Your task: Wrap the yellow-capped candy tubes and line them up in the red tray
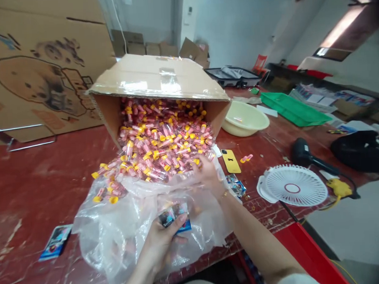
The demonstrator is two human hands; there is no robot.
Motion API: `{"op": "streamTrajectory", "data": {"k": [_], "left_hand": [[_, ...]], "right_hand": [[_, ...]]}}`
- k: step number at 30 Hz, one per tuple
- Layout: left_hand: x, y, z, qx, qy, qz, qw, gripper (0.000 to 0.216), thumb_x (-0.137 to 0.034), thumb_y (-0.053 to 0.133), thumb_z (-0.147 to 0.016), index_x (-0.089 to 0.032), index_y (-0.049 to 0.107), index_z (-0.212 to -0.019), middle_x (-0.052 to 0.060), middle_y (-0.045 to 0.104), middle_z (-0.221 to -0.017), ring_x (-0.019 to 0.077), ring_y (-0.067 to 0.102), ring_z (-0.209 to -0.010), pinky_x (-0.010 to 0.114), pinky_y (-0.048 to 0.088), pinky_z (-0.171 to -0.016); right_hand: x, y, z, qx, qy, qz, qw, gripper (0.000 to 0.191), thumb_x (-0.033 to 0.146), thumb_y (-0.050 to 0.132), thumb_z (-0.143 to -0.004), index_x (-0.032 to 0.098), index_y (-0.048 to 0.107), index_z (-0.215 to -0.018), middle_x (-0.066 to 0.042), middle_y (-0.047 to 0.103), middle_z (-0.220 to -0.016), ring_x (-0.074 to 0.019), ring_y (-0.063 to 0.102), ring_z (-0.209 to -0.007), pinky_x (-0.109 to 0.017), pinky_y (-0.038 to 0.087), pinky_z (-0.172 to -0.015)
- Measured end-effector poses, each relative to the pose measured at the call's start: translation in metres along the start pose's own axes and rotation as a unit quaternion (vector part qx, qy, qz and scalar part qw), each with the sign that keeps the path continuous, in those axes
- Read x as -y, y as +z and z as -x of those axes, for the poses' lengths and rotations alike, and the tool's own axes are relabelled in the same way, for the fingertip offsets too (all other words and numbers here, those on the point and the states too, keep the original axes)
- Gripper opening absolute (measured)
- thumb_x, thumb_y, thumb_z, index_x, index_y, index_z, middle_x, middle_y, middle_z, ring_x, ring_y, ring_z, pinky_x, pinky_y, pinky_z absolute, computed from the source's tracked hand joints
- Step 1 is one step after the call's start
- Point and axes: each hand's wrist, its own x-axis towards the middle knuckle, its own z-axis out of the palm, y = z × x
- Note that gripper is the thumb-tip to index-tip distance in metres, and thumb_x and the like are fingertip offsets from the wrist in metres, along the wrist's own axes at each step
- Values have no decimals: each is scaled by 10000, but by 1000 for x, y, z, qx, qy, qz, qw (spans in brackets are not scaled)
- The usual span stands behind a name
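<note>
My left hand point(164, 239) is closed on blue foil packets point(175, 218), thumb on top, above a clear plastic sheet point(132, 207). At the front right edge of a heap of small pink tubes with yellow caps point(164, 147), my right hand point(205, 170) has its fingers curled in. A yellow-capped tube point(196, 161) shows at those fingertips; the grip is partly hidden. The heap spills from a cardboard box point(161, 76) lying on its side, onto the sheet.
On the red table point(28, 182) lie a blue packet point(55, 242) at left and more packets point(237, 186) at right. Further right are a yellow phone point(231, 161), a cream basin point(245, 118), a white fan point(292, 185), a hair dryer point(306, 153) and a green tray point(291, 108).
</note>
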Motion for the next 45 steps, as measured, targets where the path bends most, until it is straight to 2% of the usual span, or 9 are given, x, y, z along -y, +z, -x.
{"op": "streamTrajectory", "data": {"k": [3,8,14,21,29,32,39,43,45], "left_hand": [[-1,2,-1,11,-4,-9,1000,389,-430,759,-630,-132,713,-877,53,674,-729,206,603,-709,309,564,-493],[-2,2,-1,71,-24,-17,997,313,-406,768,-632,-153,719,-811,79,737,-766,231,672,-782,311,554,-642],[-5,1,3,69,43,-39,996,222,-305,817,-567,-151,664,-614,-15,642,-522,133,590,-511,234,502,-521],[-6,1,6,74,61,-72,993,194,-248,813,-563,-147,661,-630,-31,615,-529,125,557,-489,240,496,-479],[-4,0,2,122,41,-77,989,181,-215,808,-570,-147,677,-675,-34,595,-568,131,539,-527,260,510,-478],[-7,2,5,130,43,-68,988,175,-223,804,-576,-147,683,-677,-34,588,-554,131,530,-513,254,493,-466],[-7,3,10,98,-23,-9,995,278,-362,775,-637,-125,713,-768,88,734,-714,194,662,-617,270,504,-558],[-8,10,10,97,-68,91,989,295,-341,739,-698,-133,704,-904,107,748,-821,198,678,-681,293,541,-605],[-11,16,10,84,-73,121,986,279,-325,728,-713,-130,699,-911,111,746,-839,194,678,-680,288,544,-597]], "right_hand": [[6,-31,22,25,-6,-138,990,231,329,545,-843,195,591,-1026,0,561,-752,-121,517,-630,-259,450,-597],[33,-67,46,111,-5,-372,922,228,269,659,-780,253,610,-1003,-11,590,-927,-119,562,-778,-272,486,-703],[69,-83,48,147,-127,-310,931,100,198,634,-806,212,568,-881,-36,611,-909,-150,590,-847,-314,496,-762],[91,-88,41,198,-263,-216,919,117,131,595,-809,203,590,-901,-47,631,-927,-156,598,-870,-347,507,-803],[82,-81,40,190,-194,-254,928,23,165,613,-814,180,603,-828,-47,619,-877,-145,590,-839,-317,500,-763],[81,-81,41,237,-202,-247,918,37,197,637,-797,188,616,-827,-41,628,-877,-146,586,-835,-332,495,-789],[57,-58,51,248,71,-370,892,175,347,683,-754,194,638,-824,0,628,-774,-120,583,-710,-293,509,-709],[51,-51,77,260,47,-398,878,218,368,684,-751,196,602,-856,-18,606,-863,-139,575,-810,-294,500,-750],[54,-49,94,298,38,-412,860,438,296,787,-634,229,530,-981,-18,572,-930,-154,570,-840,-278,509,-701]]}}
